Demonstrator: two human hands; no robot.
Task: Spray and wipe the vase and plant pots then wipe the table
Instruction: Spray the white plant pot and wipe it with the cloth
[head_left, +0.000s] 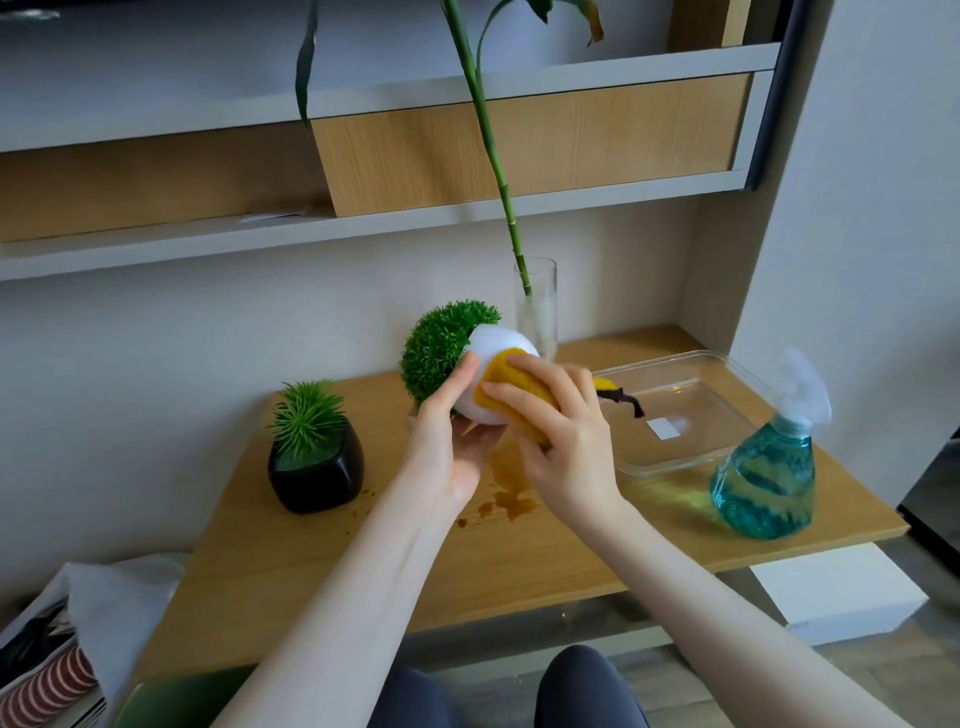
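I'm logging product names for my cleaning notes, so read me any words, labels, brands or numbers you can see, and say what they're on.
No readable text anywhere.
Small white rectangular sticker in the clear plastic tray: looks blank, or too small to read.
Blue-liquid clear plastic spray bottle: no label showing.
White round pot, black glossy pot: unmarked.

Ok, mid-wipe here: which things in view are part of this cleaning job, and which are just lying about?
Job:
- round white pot of green plant, held by left hand
- yellow cloth under right hand
- black square pot
- tall glass vase
- blue spray bottle
- wooden table with brown spill

Lying about:
- clear plastic tray
- striped fabric
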